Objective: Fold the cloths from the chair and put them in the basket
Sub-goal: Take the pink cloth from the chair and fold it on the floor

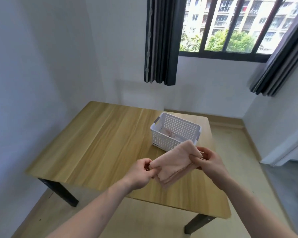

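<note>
A folded pale pink cloth (175, 163) hangs in the air between my two hands, above the near right part of the wooden table (100, 145). My left hand (141, 172) pinches its left corner. My right hand (207, 160) grips its right end with curled fingers. Just beyond the cloth stands a white perforated basket (177, 127) with grey handles, and another pinkish cloth (169, 133) lies inside it. The chair is out of view.
The table has black legs and stands near the white walls. Dark curtains (160, 40) hang beside a barred window at the back. Pale floor runs along the table's right side and in front of it.
</note>
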The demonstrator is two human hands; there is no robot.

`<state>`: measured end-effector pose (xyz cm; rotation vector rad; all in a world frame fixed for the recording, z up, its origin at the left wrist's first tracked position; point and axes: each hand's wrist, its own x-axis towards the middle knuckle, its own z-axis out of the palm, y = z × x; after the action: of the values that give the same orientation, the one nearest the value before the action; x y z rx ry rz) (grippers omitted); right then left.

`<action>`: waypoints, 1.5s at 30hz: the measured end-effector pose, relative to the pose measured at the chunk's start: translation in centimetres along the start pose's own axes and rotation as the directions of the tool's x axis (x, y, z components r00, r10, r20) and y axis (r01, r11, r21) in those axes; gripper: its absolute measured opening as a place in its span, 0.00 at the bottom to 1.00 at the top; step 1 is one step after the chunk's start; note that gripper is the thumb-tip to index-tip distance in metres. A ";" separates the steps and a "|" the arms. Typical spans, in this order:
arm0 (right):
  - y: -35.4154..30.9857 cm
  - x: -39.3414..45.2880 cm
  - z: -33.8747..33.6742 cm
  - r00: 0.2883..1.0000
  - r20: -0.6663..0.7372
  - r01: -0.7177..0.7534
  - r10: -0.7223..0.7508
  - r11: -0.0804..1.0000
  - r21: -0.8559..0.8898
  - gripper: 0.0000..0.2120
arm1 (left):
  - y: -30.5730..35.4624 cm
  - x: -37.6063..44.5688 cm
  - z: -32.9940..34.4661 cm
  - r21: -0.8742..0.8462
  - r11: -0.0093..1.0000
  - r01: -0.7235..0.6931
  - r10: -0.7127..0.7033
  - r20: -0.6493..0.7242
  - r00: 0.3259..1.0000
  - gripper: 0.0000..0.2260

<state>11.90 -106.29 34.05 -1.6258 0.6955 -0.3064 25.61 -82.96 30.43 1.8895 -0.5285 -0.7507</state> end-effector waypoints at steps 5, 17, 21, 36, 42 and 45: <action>0.0 9.6 -3.9 0.999 0.052 -0.003 0.007 0.996 -0.088 0.15 | 2.2 7.3 3.1 -0.006 0.999 0.050 -0.050 -0.048 0.998 0.14; -2.1 29.3 -7.8 0.984 0.179 0.086 -0.013 0.910 -0.407 0.13 | 7.1 23.6 7.8 0.295 0.937 0.189 -0.132 -0.201 0.971 0.09; -0.7 34.5 -7.3 0.986 0.162 0.049 0.039 0.864 -0.501 0.13 | 7.5 29.1 8.2 0.592 0.773 0.227 -0.130 -0.203 0.971 0.07; 8.0 43.8 -3.4 0.927 0.131 -0.062 0.352 0.487 -0.871 0.09 | 2.7 43.1 10.4 0.879 0.442 0.178 -0.479 0.064 0.875 0.18; 11.4 46.4 -2.0 0.902 0.151 -0.004 0.404 0.356 -0.934 0.13 | -0.7 46.4 12.6 0.891 0.416 0.180 -0.597 0.118 0.793 0.27; 12.8 46.7 -1.3 0.904 0.163 0.020 0.396 0.340 -0.940 0.13 | -1.9 46.9 13.1 0.903 0.399 0.159 -0.624 0.140 0.769 0.27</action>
<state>44.29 -135.63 13.13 -2.5676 0.8080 0.7628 49.91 -121.04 12.06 2.8777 -0.8617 -1.5157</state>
